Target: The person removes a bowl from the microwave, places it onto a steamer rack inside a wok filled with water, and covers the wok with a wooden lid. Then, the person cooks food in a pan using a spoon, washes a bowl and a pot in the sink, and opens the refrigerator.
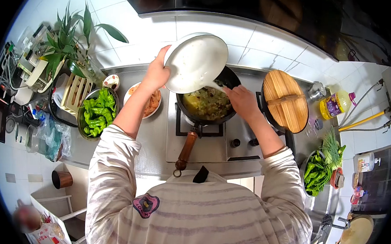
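My left hand (156, 74) is closed on the rim of a white bowl (197, 64), which it holds tipped over the far side of a dark frying pan (229, 78). Closed around a pale utensil (212, 84), my right hand (243, 101) is just above the pan's right side; the utensil's working end is hard to make out against the bowl. Chopped green and yellowish food (207, 106) lies in the pan. The pan's wooden handle (187, 150) points toward my body, with neither hand on it.
A wooden-lidded pot (286, 100) stands on the right burner. To the left are a dish of orange-brown food (151, 104) and a bowl of green peppers (99, 114). More peppers (316, 174) and an oil bottle (336, 104) are at right. The range hood (236, 9) hangs ahead.
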A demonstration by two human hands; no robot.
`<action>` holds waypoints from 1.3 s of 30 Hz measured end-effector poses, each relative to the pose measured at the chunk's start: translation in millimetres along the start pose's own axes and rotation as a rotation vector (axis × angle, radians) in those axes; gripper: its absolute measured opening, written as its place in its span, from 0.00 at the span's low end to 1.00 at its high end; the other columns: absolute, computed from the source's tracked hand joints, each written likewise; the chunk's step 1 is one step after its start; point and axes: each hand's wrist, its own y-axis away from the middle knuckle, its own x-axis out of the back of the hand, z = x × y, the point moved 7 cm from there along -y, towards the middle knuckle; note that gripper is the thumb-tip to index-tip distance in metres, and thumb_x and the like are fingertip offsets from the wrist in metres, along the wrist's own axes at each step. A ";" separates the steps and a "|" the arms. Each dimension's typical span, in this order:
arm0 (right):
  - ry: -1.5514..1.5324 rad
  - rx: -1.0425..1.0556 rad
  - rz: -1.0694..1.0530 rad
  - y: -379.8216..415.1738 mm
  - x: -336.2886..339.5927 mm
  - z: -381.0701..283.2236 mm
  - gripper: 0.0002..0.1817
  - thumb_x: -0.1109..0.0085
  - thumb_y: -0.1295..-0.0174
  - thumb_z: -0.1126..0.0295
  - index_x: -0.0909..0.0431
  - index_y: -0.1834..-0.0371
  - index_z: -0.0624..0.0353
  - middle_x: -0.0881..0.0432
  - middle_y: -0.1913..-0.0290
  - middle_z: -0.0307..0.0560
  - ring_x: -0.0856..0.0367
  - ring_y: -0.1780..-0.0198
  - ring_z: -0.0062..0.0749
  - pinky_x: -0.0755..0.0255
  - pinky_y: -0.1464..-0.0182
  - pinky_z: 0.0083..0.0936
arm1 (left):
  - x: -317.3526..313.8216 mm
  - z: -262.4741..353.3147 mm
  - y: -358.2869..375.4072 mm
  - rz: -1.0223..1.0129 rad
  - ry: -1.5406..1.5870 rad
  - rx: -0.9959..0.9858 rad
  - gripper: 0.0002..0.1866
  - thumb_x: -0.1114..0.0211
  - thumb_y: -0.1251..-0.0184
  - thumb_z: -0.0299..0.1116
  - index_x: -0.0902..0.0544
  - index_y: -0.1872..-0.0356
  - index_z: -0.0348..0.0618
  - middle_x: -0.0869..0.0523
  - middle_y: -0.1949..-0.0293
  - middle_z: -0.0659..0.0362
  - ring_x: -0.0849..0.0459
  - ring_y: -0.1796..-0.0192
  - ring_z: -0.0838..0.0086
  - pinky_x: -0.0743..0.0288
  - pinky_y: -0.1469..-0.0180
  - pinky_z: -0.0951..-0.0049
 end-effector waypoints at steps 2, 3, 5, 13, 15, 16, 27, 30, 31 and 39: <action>-0.009 -0.053 0.043 -7.9 -0.6 2.5 0.16 0.46 0.46 0.71 0.24 0.52 0.54 0.25 0.68 0.38 0.25 0.58 0.34 0.27 0.62 0.30 | -0.8 -2.7 -0.9 -0.028 0.080 0.092 0.36 0.56 0.49 0.17 0.40 0.35 0.57 0.21 0.52 0.44 0.16 0.67 0.59 0.25 0.85 0.71; -0.020 -0.104 0.085 -10.8 0.7 3.1 0.16 0.45 0.46 0.71 0.24 0.52 0.54 0.25 0.68 0.38 0.25 0.58 0.34 0.27 0.62 0.30 | -1.3 -2.3 -1.7 -0.032 0.079 0.090 0.36 0.56 0.49 0.17 0.40 0.35 0.57 0.21 0.52 0.44 0.16 0.67 0.59 0.25 0.85 0.71; 0.001 -0.105 0.010 -15.0 -4.2 -4.4 0.15 0.46 0.46 0.71 0.24 0.53 0.54 0.24 0.67 0.39 0.25 0.59 0.34 0.27 0.63 0.31 | -2.6 -2.1 -2.9 -0.032 0.073 0.085 0.36 0.55 0.49 0.17 0.39 0.35 0.58 0.21 0.52 0.45 0.16 0.67 0.59 0.24 0.83 0.69; -0.213 -0.042 -0.027 6.7 10.8 -11.9 0.09 0.48 0.44 0.70 0.23 0.60 0.55 0.22 0.68 0.43 0.23 0.62 0.40 0.27 0.63 0.34 | -0.3 -5.3 -0.3 -0.022 0.066 0.134 0.35 0.55 0.47 0.18 0.40 0.35 0.57 0.21 0.50 0.44 0.16 0.66 0.59 0.24 0.84 0.69; -0.120 -0.257 -0.101 9.9 2.4 10.9 0.06 0.48 0.43 0.69 0.23 0.68 0.56 0.21 0.70 0.46 0.23 0.62 0.43 0.27 0.62 0.36 | 0.5 -8.9 -2.9 -0.015 0.079 0.152 0.35 0.55 0.47 0.18 0.40 0.34 0.56 0.22 0.50 0.44 0.16 0.66 0.59 0.24 0.84 0.69; -0.121 -0.262 -0.104 8.3 -1.1 13.4 0.06 0.48 0.43 0.69 0.23 0.68 0.56 0.21 0.70 0.46 0.23 0.62 0.43 0.27 0.62 0.36 | -0.1 -12.0 -4.3 -0.015 0.121 0.149 0.35 0.55 0.47 0.18 0.41 0.34 0.56 0.22 0.50 0.45 0.16 0.67 0.59 0.24 0.84 0.69; -0.257 -0.272 -0.300 -9.7 10.3 -19.0 0.09 0.48 0.42 0.67 0.19 0.66 0.56 0.18 0.67 0.47 0.21 0.59 0.45 0.27 0.58 0.38 | 14.1 -23.7 19.4 0.074 0.480 0.268 0.33 0.52 0.47 0.20 0.43 0.35 0.44 0.23 0.55 0.45 0.16 0.71 0.63 0.24 0.89 0.74; -0.366 -0.351 -0.187 1.2 21.3 -3.2 0.08 0.49 0.42 0.67 0.20 0.70 0.55 0.19 0.70 0.50 0.20 0.64 0.47 0.27 0.62 0.41 | 32.8 -41.5 60.3 0.120 0.679 0.415 0.30 0.54 0.48 0.20 0.39 0.38 0.39 0.23 0.53 0.46 0.17 0.63 0.60 0.18 0.83 0.68; -0.276 -0.409 -0.233 7.5 14.5 6.3 0.09 0.50 0.42 0.67 0.20 0.71 0.56 0.19 0.71 0.51 0.20 0.64 0.48 0.27 0.63 0.42 | 37.0 -82.1 77.2 0.118 0.758 0.516 0.28 0.53 0.47 0.21 0.37 0.40 0.35 0.23 0.53 0.46 0.17 0.61 0.58 0.17 0.81 0.65; 0.164 -0.523 -0.387 -19.2 -26.7 52.2 0.07 0.47 0.46 0.71 0.18 0.72 0.58 0.17 0.70 0.52 0.17 0.65 0.45 0.24 0.67 0.36 | 57.2 -238.2 337.7 0.321 1.003 0.947 0.32 0.52 0.54 0.23 0.41 0.40 0.35 0.26 0.51 0.42 0.17 0.61 0.50 0.15 0.76 0.54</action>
